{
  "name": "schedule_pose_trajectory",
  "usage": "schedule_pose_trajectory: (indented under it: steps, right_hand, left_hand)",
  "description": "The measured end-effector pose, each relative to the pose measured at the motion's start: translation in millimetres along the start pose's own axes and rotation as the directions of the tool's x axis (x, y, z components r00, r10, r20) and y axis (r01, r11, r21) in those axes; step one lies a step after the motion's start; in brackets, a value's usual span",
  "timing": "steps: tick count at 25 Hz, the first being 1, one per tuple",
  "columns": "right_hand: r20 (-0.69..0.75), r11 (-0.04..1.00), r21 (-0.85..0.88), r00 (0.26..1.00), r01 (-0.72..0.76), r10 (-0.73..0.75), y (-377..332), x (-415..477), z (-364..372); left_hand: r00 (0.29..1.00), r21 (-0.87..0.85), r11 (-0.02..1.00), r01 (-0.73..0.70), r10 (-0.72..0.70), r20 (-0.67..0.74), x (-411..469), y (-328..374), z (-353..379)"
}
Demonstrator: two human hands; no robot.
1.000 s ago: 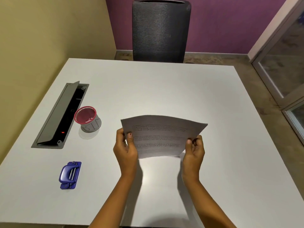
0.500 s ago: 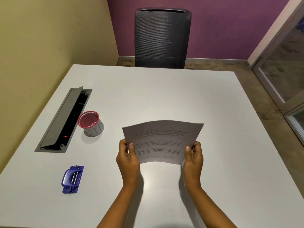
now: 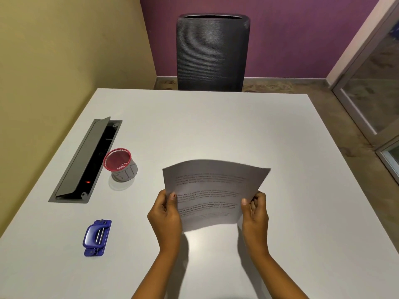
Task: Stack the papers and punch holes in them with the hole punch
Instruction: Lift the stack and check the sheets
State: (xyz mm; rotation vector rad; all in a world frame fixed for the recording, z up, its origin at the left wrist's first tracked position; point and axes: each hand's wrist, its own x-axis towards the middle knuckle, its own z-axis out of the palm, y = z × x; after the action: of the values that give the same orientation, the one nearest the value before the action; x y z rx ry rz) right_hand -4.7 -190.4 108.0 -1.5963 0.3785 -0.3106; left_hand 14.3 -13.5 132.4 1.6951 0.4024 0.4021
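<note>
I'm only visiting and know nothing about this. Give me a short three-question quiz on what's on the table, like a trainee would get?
1. True or false: the papers lie flat on the table.
2. Which hand is nearer the hole punch? A) left hand B) right hand
3. Fill in: the cup beside the open cable tray has a ____ rim.

Key
1. False: both hands hold them up by the side edges.
2. A
3. red
</note>
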Motion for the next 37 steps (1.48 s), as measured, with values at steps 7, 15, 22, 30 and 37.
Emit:
schedule_pose_trajectory:
  steps: [7, 15, 22, 30, 37]
  right_hand:
    - [0.047, 0.904, 0.002, 0.903, -0.428, 0.427, 25, -14, -3]
    - [0.163, 0.803, 0.411, 0.901, -0.432, 0.402, 11, -18, 12]
    - [-0.04, 0.976, 0.127, 0.982, -0.178, 0.185, -26, 13, -22]
    - [-0.081, 0.99, -0.132, 0.996, -0.047, 0.037, -26, 34, -41]
    - [-0.143, 1.0, 0.004, 0.99, 0.013, -0.012, -15, 38, -33]
  left_hand:
    - [0.974, -0.187, 0.981, 0.053, -0.092, -0.205, 23, 19, -8]
    - [0.956, -0.436, 0.861, 0.263, -0.295, -0.006, 18, 5, -15]
    - [0.933, -0.449, 0.835, 0.32, -0.193, 0.305, 42, -19, -67]
    - [0.874, 0.018, 0.991, 0.135, -0.127, 0.469, 64, -22, -74]
    - [0.983, -0.068, 0.997, 0.036, -0.023, 0.181, 53, -19, -32]
